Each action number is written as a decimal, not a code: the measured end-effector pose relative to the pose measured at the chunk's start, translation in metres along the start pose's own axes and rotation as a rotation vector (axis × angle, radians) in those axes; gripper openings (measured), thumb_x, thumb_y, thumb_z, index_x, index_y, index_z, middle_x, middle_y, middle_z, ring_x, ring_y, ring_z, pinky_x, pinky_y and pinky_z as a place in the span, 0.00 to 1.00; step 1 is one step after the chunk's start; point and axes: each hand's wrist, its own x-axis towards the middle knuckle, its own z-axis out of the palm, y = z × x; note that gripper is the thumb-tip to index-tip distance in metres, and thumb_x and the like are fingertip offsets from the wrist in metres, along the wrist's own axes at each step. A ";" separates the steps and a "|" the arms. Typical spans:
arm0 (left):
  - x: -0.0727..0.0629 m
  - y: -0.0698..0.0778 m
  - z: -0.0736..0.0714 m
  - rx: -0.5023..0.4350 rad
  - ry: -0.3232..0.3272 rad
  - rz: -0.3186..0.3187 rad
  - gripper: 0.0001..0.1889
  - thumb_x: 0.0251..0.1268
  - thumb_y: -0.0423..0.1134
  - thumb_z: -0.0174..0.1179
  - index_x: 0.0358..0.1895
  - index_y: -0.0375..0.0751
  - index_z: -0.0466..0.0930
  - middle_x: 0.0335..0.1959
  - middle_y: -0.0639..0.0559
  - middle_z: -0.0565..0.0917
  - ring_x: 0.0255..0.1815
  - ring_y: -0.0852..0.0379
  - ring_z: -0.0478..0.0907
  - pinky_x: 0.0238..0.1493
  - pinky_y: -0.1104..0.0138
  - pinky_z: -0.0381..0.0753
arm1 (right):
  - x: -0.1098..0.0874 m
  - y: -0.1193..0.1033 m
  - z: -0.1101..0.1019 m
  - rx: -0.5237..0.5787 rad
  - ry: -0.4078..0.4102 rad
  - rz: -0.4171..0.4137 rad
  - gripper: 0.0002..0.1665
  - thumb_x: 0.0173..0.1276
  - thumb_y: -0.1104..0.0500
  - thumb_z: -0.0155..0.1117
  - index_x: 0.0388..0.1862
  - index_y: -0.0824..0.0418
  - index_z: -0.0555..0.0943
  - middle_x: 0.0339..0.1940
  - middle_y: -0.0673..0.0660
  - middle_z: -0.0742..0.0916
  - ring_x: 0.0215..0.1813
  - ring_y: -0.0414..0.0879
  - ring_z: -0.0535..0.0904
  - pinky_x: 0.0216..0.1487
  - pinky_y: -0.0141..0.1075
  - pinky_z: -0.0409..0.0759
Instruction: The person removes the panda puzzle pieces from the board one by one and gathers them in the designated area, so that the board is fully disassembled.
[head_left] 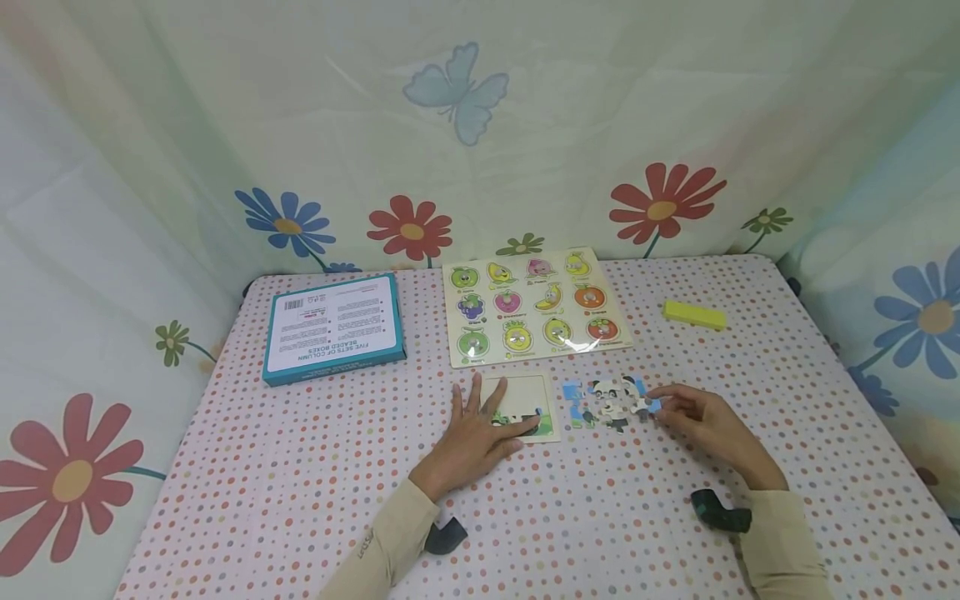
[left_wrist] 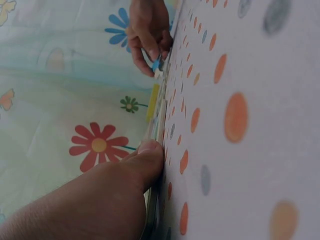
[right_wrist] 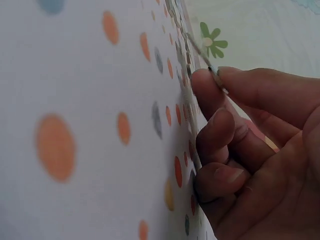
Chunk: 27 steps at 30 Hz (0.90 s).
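My left hand (head_left: 471,439) lies with fingers spread over a shallow wooden puzzle tray (head_left: 529,388). Green and black picture pieces (head_left: 546,423) show along the tray's lower part, partly hidden by the fingers. In the left wrist view the thumb (left_wrist: 148,147) rests at the tray's edge. To the right, my right hand (head_left: 711,427) pinches a thin jigsaw piece (right_wrist: 216,76) between thumb and index finger, tilted just above the table; its blue side (left_wrist: 156,65) shows in the left wrist view. Loose panda jigsaw pieces (head_left: 609,393) lie grouped between the hands.
A fruit peg board (head_left: 501,362) lies behind the tray. At the left is a teal and white box (head_left: 333,327), and at the back right a yellow block (head_left: 694,314). The tablecloth (head_left: 300,467) is dotted; a flowered curtain (head_left: 525,183) hangs behind.
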 end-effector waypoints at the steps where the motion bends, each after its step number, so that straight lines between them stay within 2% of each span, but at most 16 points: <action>1: 0.000 0.000 0.000 0.000 -0.001 -0.001 0.22 0.74 0.58 0.41 0.68 0.79 0.59 0.78 0.44 0.42 0.75 0.31 0.26 0.68 0.36 0.27 | 0.000 0.000 0.000 -0.004 -0.004 -0.001 0.20 0.70 0.61 0.61 0.58 0.66 0.76 0.31 0.57 0.82 0.23 0.39 0.71 0.21 0.32 0.71; 13: 0.001 0.000 0.000 -0.008 -0.006 -0.002 0.22 0.74 0.58 0.41 0.68 0.80 0.59 0.78 0.44 0.42 0.75 0.32 0.25 0.68 0.37 0.25 | 0.000 0.001 0.001 -0.041 -0.009 -0.027 0.21 0.68 0.58 0.63 0.57 0.66 0.78 0.31 0.57 0.81 0.22 0.38 0.69 0.21 0.32 0.71; 27: 0.001 -0.001 0.002 -0.010 -0.002 0.000 0.21 0.74 0.59 0.41 0.68 0.80 0.58 0.78 0.44 0.42 0.75 0.32 0.24 0.68 0.36 0.25 | -0.001 0.001 0.001 -0.067 0.021 -0.049 0.20 0.67 0.59 0.64 0.56 0.66 0.79 0.31 0.56 0.81 0.22 0.37 0.69 0.20 0.31 0.70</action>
